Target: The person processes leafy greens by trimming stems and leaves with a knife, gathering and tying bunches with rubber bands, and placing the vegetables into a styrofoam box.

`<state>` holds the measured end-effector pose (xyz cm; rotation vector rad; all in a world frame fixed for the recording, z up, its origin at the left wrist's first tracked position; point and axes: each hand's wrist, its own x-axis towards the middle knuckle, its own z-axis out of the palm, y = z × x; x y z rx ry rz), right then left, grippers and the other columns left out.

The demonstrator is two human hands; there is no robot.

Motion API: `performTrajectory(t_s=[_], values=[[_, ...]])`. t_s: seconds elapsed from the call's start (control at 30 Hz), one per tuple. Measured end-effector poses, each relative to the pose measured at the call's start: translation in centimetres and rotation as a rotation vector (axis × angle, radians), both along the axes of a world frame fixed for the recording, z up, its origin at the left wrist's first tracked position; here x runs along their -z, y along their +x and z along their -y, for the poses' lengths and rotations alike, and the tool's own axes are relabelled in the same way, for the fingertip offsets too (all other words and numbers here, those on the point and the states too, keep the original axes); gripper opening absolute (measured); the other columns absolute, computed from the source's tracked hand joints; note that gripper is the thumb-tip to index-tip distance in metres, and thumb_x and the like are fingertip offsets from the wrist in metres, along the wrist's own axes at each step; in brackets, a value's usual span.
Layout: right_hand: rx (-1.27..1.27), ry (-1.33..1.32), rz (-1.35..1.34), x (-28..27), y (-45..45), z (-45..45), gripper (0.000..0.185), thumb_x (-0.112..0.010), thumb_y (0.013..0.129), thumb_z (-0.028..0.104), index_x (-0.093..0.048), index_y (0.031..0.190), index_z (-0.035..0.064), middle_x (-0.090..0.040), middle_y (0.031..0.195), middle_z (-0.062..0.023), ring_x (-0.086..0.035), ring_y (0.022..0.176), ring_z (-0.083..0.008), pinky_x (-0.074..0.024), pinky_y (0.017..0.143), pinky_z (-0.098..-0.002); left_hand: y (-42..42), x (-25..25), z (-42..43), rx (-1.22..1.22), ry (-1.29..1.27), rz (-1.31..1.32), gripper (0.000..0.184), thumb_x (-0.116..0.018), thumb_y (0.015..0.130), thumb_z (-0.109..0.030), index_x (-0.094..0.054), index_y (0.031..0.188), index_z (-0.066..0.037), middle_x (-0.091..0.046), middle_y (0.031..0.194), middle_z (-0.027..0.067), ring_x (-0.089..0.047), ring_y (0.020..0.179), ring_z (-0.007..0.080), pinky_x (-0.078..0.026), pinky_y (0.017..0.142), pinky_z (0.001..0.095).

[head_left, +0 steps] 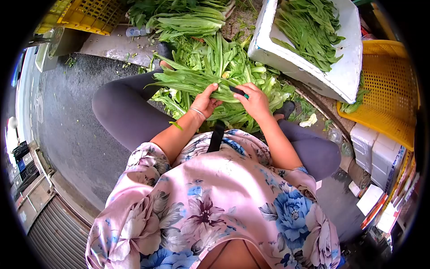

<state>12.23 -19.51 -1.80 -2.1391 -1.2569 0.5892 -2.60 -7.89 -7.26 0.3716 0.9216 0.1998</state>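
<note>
My left hand (207, 101) is closed around a bunch of long-leaf lettuce (186, 80), its leaves pointing left and its stem ends toward the right. In my right hand (255, 102) is a small knife (238, 92) with a dark blade and a bit of green at the handle. The blade is close to the stem end of the bunch; whether it touches is hard to tell. Under both hands a large heap of loose lettuce leaves (233, 58) lies between my legs.
A white foam box (286, 67) with greens (309, 31) stands at upper right, beside a yellow basket (387, 89). More bundled greens (192, 22) lie at the top. Another yellow crate (92, 15) is at upper left. White foam boxes (378, 154) stand at right.
</note>
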Motion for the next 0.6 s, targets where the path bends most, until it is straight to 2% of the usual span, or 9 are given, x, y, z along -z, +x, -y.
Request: performTrajectory(t_s=[0.1, 0.17, 0.23, 0.33, 0.43, 0.47, 0.5, 0.57, 0.6], values=[[0.016, 0.060, 0.169, 1.3, -0.3, -0.1, 0.019, -0.064, 0.076, 0.018, -0.061, 0.093, 0.0087, -0.060, 0.085, -0.0069, -0.059, 0.075, -0.0220, -0.0458, 0.067, -0.0328, 0.1, 0.0, 0.2, -0.029, -0.018, 0.008, 0.033, -0.063, 0.077, -0.031, -0.052, 0.102, -0.012, -0.059, 0.097, 0.0028, -0.058, 0.088, 0.0178, -0.045, 0.078, 0.0364], [0.436, 0.157, -0.200, 3.1, -0.4, -0.1, 0.014, -0.060, 0.080, 0.014, -0.058, 0.089, 0.0041, -0.061, 0.076, -0.0082, -0.059, 0.064, -0.0189, -0.0455, 0.061, -0.0310, 0.2, -0.1, 0.1, -0.061, -0.041, 0.013, 0.031, -0.062, 0.078, -0.028, -0.052, 0.101, -0.011, -0.059, 0.098, 0.0042, -0.058, 0.090, 0.0194, -0.045, 0.081, 0.0380], [0.818, 0.263, -0.929, 2.8, 0.6, 0.2, 0.011, -0.058, 0.084, 0.015, -0.054, 0.084, 0.0047, -0.058, 0.069, -0.0044, -0.056, 0.056, -0.0097, -0.0337, 0.041, -0.0208, 0.3, -0.4, -0.1, -0.173, -0.153, 0.082, 0.019, -0.059, 0.076, -0.017, -0.055, 0.092, -0.007, -0.058, 0.092, 0.0064, -0.056, 0.087, 0.0202, -0.047, 0.078, 0.0372], [0.992, 0.082, -0.916, 3.5, 2.2, 1.2, 0.024, -0.061, 0.082, 0.026, -0.055, 0.090, 0.0044, -0.061, 0.081, -0.0074, -0.062, 0.064, -0.0129, -0.0286, 0.036, -0.0198, -0.4, -0.4, -0.7, -0.203, -0.197, 0.215, 0.018, -0.053, 0.074, -0.006, -0.053, 0.091, -0.004, -0.057, 0.094, 0.0090, -0.055, 0.090, 0.0248, -0.046, 0.082, 0.0411], [0.887, -0.078, -0.931, 1.7, 2.3, 1.2, 0.043, -0.063, 0.080, 0.036, -0.055, 0.104, 0.0017, -0.061, 0.089, -0.0100, -0.063, 0.068, -0.0154, -0.0279, 0.035, -0.0202, -1.0, 1.6, -1.2, -0.161, -0.171, 0.395, 0.030, -0.050, 0.068, 0.000, -0.051, 0.098, 0.000, -0.057, 0.100, 0.0126, -0.053, 0.100, 0.0294, -0.041, 0.088, 0.0474], [0.779, -0.040, -0.975, 0.4, 1.8, 0.8, 0.054, -0.064, 0.077, 0.040, -0.053, 0.112, -0.0006, -0.061, 0.096, -0.0128, -0.062, 0.070, -0.0150, -0.0337, 0.041, -0.0192, -1.1, 1.6, -1.3, -0.150, -0.214, 0.400, 0.036, -0.048, 0.062, 0.004, -0.052, 0.097, 0.002, -0.057, 0.102, 0.0140, -0.052, 0.100, 0.0297, -0.039, 0.092, 0.0459], [0.777, -0.046, -0.977, 0.7, 1.4, 0.6, 0.054, -0.064, 0.077, 0.040, -0.053, 0.112, -0.0006, -0.061, 0.096, -0.0128, -0.062, 0.070, -0.0150, -0.0337, 0.041, -0.0192, -1.0, 1.0, -1.3, -0.156, -0.215, 0.397, 0.036, -0.048, 0.062, 0.004, -0.052, 0.097, 0.002, -0.057, 0.102, 0.0140, -0.052, 0.100, 0.0297, -0.039, 0.092, 0.0459], [0.330, -0.027, -0.694, 1.6, 0.8, 0.5, 0.049, -0.065, 0.077, 0.035, -0.056, 0.106, -0.0031, -0.062, 0.093, -0.0127, -0.061, 0.072, -0.0169, -0.0423, 0.054, -0.0220, -0.6, -0.1, -1.4, -0.130, -0.211, 0.427, 0.042, -0.048, 0.058, 0.005, -0.052, 0.099, 0.002, -0.058, 0.100, 0.0138, -0.053, 0.100, 0.0290, -0.037, 0.095, 0.0425], [0.240, -0.014, -0.711, 1.2, 0.7, 0.5, 0.039, -0.067, 0.076, 0.030, -0.061, 0.099, -0.0011, -0.063, 0.088, -0.0122, -0.059, 0.074, -0.0191, -0.0449, 0.067, -0.0255, -0.5, -1.1, -1.6, -0.128, -0.210, 0.425, 0.042, -0.048, 0.058, 0.005, -0.052, 0.099, 0.002, -0.058, 0.100, 0.0138, -0.053, 0.100, 0.0290, -0.037, 0.095, 0.0425]])
